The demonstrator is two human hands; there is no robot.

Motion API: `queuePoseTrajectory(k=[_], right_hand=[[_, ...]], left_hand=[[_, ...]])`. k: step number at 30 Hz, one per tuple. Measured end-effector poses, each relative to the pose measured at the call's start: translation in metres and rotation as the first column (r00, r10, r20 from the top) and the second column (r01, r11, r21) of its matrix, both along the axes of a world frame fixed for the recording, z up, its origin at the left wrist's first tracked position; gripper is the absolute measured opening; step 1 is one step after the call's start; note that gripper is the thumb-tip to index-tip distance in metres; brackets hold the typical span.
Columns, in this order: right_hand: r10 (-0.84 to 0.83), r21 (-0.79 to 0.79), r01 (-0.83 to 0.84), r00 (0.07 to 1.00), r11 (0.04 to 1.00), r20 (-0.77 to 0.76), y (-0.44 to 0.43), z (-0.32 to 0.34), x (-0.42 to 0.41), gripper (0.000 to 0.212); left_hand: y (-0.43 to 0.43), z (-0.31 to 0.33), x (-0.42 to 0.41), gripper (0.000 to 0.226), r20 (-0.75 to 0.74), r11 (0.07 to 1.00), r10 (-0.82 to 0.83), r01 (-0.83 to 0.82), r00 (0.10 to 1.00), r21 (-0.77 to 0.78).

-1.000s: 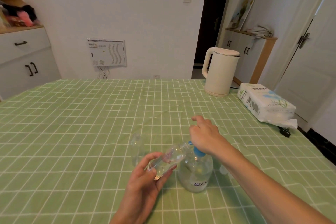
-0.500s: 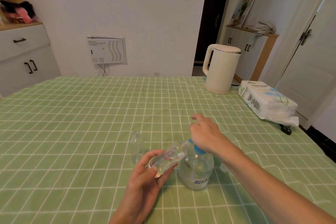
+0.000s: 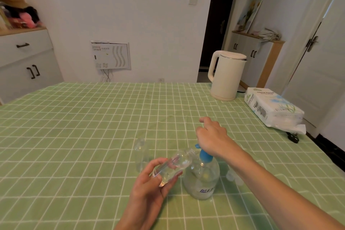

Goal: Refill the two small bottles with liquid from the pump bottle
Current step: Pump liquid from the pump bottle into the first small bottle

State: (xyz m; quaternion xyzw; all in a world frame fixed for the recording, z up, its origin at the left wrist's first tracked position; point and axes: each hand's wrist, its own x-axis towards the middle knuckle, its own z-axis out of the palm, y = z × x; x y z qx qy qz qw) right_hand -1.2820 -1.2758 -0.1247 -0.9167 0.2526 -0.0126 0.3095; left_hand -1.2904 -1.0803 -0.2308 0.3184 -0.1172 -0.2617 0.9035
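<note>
A clear pump bottle (image 3: 202, 179) with a blue pump head stands on the green checked tablecloth near the front. My right hand (image 3: 211, 137) rests on top of the pump head, fingers loosely curled over it. My left hand (image 3: 149, 188) grips a small clear bottle (image 3: 175, 165), tilted with its mouth up against the blue spout. A second small clear bottle (image 3: 140, 153) stands upright on the cloth just to the left, apart from both hands.
A cream electric kettle (image 3: 226, 75) stands at the back right, with a tissue paper pack (image 3: 272, 107) beside it near the table's right edge. Small clear caps (image 3: 232, 176) lie right of the pump bottle, under my right forearm. White cabinets stand left and right beyond the table.
My hands and the bottles keep nearly the same pose; my right hand stays on the pump head. The view has shifted only slightly.
</note>
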Motion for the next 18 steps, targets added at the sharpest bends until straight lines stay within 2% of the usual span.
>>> queuePoseTrajectory(k=[3, 4, 18], right_hand=[[0.005, 0.023, -0.005, 1.0, 1.0, -0.011, 0.0021, -0.0029, -0.0004, 0.057], [0.01, 0.026, -0.009, 1.0, 1.0, -0.014, 0.0029, -0.004, -0.0013, 0.057], [-0.006, 0.025, 0.006, 1.0, 1.0, 0.004, 0.0003, 0.001, -0.0012, 0.059]], left_hand=[[-0.0009, -0.0019, 0.0018, 0.047, -0.012, 1.0, -0.008, 0.008, 1.0, -0.018], [-0.001, -0.0033, 0.0022, 0.042, -0.02, 1.0, -0.006, 0.006, 1.0, -0.024], [-0.0009, -0.0027, 0.0005, 0.04, -0.015, 0.999, 0.012, -0.012, 1.0, -0.036]])
